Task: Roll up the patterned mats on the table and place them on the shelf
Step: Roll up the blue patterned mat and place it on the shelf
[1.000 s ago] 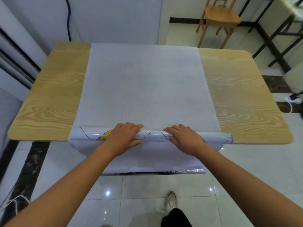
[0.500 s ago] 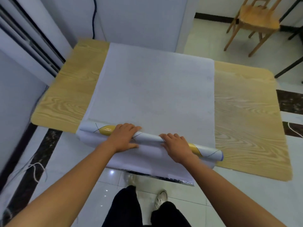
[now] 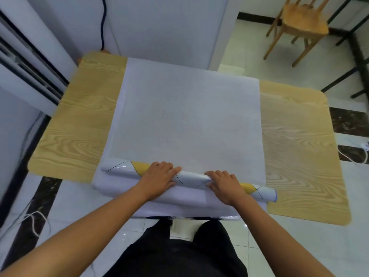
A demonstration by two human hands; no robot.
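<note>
A mat [image 3: 187,120] lies with its plain white back up across the middle of the wooden table [image 3: 79,126]. Its near end is wound into a tube [image 3: 191,177] that shows a glossy white face with yellow patches and thin dark lines. My left hand [image 3: 159,176] grips the tube left of centre, fingers over the top. My right hand [image 3: 225,186] grips it right of centre, thumb on the near side. Under the tube a second white layer [image 3: 179,204] hangs over the table's near edge.
A white wall with a black cable [image 3: 102,23] stands right behind the table. A wooden chair [image 3: 299,27] is at the far right on the tiled floor. Loose cords lie on the floor at the left [image 3: 34,222] and at the right [image 3: 351,154].
Both hands have pushed the tube a little further away over the table, winding more of the mat onto it. My view has shifted to the right and closer.
</note>
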